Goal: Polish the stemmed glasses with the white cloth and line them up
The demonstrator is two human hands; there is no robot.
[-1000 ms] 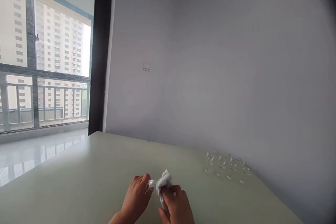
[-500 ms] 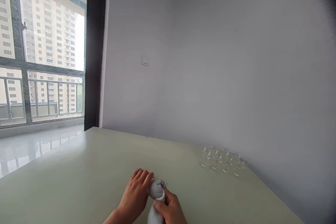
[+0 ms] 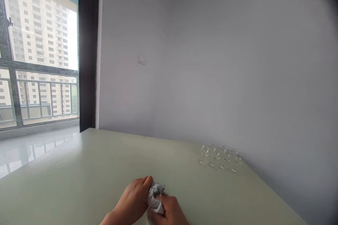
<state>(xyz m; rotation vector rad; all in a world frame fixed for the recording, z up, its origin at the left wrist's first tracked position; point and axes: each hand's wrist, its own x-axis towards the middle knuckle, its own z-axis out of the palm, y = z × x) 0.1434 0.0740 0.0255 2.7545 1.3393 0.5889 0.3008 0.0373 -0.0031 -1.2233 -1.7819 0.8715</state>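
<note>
Near the front edge of the table, my left hand (image 3: 137,195) is wrapped around a clear wine glass (image 3: 163,189) lying on its side, its rim facing right. Most of the glass is hidden behind the fingers and cloth. A light grey cloth (image 3: 154,198) is bunched in the bowl of the glass. My right hand (image 3: 170,211) grips this cloth, its fingers pushed in at the rim, and a tail of the cloth hangs below the hand.
Several clear wine glasses (image 3: 216,153) stand upright in a group at the back right of the pale green table (image 3: 105,161), close to the wall (image 3: 211,59). A light switch (image 3: 142,59) is on the wall. A large window (image 3: 39,59) is at the left.
My right hand has pushed further into the glass's mouth with the cloth. The left hand keeps its hold, with the glass slightly turned. The view has shifted a little to the right.
</note>
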